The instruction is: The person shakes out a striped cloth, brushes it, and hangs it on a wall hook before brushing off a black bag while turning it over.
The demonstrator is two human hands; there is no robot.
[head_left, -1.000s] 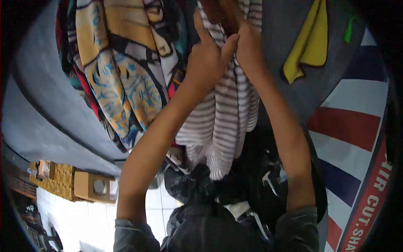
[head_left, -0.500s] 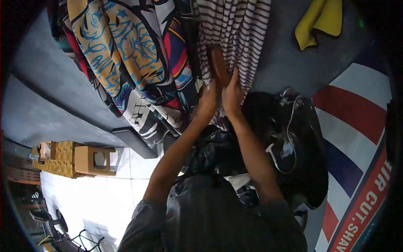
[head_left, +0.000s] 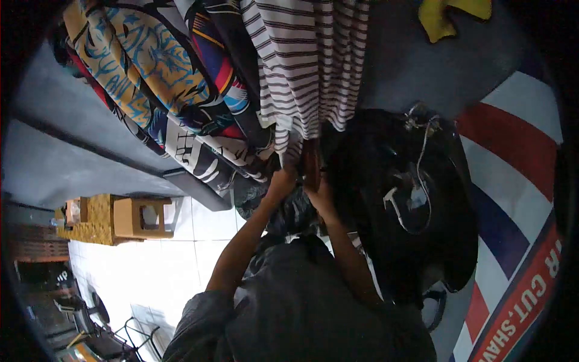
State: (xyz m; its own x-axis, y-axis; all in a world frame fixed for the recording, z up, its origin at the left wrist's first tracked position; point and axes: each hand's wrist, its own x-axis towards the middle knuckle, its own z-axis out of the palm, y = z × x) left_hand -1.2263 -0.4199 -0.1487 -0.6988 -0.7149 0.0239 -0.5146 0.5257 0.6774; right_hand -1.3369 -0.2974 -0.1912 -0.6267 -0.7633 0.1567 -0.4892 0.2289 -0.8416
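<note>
At far left, on a white tiled floor (head_left: 163, 265), a tan stool (head_left: 143, 218) just beside a woven yellow-brown covering (head_left: 99, 211). Next, higher up, patterned cloths (head_left: 151, 54) hanging in folds, printed in tan, blue, black and red. Toward the middle, reaching up from a dark sleeve (head_left: 202, 317), the left hand (head_left: 282, 183), right at the bottom edge of a striped cloth (head_left: 289, 66) (white with thin dark lines); grip shadowed, so cannot tell whether pinching the hem or only touching. Just beside, roughly upright with top end at the hem, a brown tool (head_left: 312, 166) (too dim to identify), lower part wrapped by the right hand (head_left: 321, 194), grip closed around it. Farther right, a black basin (head_left: 422, 256) with a pale hose (head_left: 420, 160) curving inside. Above, cut off by the top edge, a yellow cloth (head_left: 439, 27). At far right, a striped sign (head_left: 512, 145) in red, white and blue.
</note>
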